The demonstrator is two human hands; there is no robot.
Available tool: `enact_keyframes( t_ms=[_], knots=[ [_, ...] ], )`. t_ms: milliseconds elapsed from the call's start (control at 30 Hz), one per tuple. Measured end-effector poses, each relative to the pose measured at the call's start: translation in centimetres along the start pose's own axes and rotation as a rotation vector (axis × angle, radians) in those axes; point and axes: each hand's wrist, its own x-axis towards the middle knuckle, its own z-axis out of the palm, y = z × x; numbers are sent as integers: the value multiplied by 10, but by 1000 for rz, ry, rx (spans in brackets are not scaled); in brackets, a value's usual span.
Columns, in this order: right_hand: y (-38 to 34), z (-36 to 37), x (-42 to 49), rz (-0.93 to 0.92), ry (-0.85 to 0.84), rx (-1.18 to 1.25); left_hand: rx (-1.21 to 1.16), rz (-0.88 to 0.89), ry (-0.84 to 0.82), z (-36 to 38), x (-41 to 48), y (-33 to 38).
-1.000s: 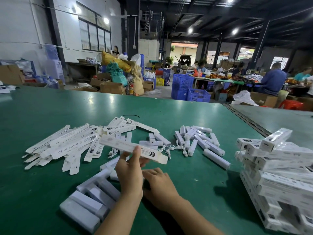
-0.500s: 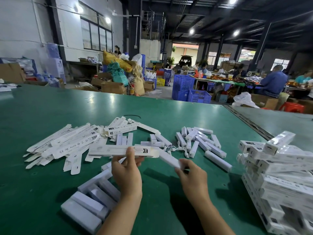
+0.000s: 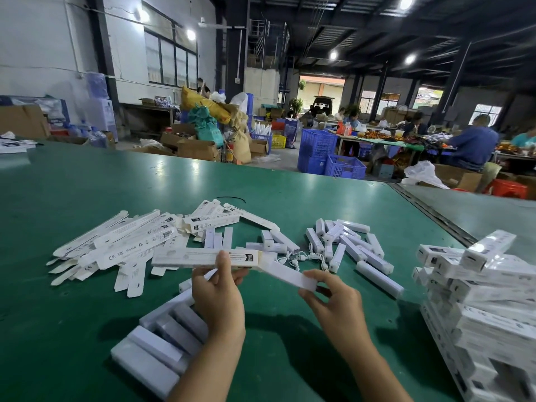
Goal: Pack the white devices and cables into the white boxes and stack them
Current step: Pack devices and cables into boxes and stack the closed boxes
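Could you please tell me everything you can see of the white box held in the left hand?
The white box is a long, slim carton, seemingly cardboard, with faint grey print and a black label near its right end. The left hand grips it right of its middle, holding it roughly level above the green table. Its right end meets a white device that the right hand holds, apparently lined up to go in.
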Motion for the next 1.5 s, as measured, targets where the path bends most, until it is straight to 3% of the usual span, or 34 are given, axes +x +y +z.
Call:
enact_keyframes(
  t_ms=[200,333,467,567,667,833,1033,1133,1200,1300,1400,1500],
  knots=[
    [-4,-6,1,-50,-67,-2,13,-9,-77,1,-3,0],
    [-7,-1,2,-95,48,68,13,-44,-150,2,-5,-5],
    [-10,7,2,112,149,302,9,-79,-157,4,-7,-8],
    [-11,10,0,159,176,265,-4,-86,-160,4,-8,-9],
    [-14,13,-3,132,97,340,-18,-89,-175,5,-10,-8],
    [-26,20,-11,181,-153,666,20,-77,-232,6,-18,-10],
    [-35,17,-13,387,-460,1001,37,-119,-347,6,-28,-13],
    [-28,13,-6,433,-489,1094,45,-142,-328,7,-25,-14],
    [-20,13,1,444,-292,1014,35,-145,-256,6,-20,-13],
    [-2,18,20,461,130,523,54,-126,-120,4,-11,-14],
    [22,27,43,377,91,-88,90,-118,-81,3,-9,-15],
    [31,40,63,335,-38,-382,114,-113,-80,3,-8,-16]
  ],
)
